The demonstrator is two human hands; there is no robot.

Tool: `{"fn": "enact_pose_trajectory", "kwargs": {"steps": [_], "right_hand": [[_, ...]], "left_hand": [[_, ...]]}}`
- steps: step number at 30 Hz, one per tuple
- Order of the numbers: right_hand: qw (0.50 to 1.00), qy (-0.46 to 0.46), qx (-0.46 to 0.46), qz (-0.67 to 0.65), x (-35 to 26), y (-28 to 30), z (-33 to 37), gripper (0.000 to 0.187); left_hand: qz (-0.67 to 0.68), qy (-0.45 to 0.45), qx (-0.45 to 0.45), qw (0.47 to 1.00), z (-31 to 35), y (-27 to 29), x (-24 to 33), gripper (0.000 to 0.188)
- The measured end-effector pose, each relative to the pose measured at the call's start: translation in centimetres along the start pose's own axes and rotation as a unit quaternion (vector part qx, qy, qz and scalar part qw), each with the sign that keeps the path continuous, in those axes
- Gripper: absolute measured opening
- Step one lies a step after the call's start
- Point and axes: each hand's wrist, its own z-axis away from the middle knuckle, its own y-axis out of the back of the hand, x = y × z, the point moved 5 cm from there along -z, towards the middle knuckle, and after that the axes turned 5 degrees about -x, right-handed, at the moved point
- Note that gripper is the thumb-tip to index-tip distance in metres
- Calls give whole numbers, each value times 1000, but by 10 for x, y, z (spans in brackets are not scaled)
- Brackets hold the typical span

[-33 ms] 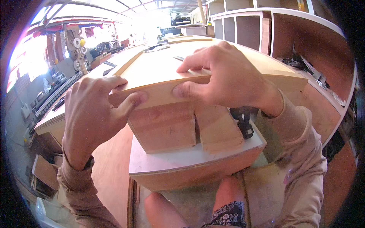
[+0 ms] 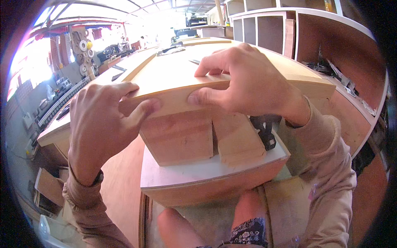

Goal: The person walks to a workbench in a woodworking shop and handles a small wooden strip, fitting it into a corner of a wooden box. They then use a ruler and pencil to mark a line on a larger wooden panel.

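Both of my hands grip the near edge of a pale wooden panel (image 2: 175, 98) with raised strips along its sides. My left hand (image 2: 105, 115) pinches its left part, thumb pressed to the front face and fingers over the top. To the right, my right hand (image 2: 248, 80) does the same, its thumb on the front face and its fingers bent onto the upper surface. A slim pointed thing (image 2: 193, 62) lies on the panel beside the right fingers; its kind is unclear. Dark metal tools (image 2: 171, 50) rest farther back on the panel.
Below the panel, wooden blocks (image 2: 180, 138) and a black tool (image 2: 268, 134), partly hidden, stand on a white-topped box (image 2: 165, 175) in front of my knees. Open shelving (image 2: 271, 31) rises at the right. A bench with a metal rail (image 2: 62, 103) runs along the left.
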Motion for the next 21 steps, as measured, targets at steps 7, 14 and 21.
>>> {"fn": "enact_pose_trajectory", "kwargs": {"steps": [7, 14, 21], "right_hand": [[998, -14, 14, 64, -7, -2, -7, 49], [953, 176, 199, 143, -24, -18, 26, 54], [948, 175, 190, 184, -20, -32, 30, 54]], "left_hand": [[-27, -9, 2, 1000, -5, 3, 0, 57], [-5, -165, 99, 981, 5, -1, 6, 53], [-55, -237, 123, 962, 14, -11, -4, 58]]}}
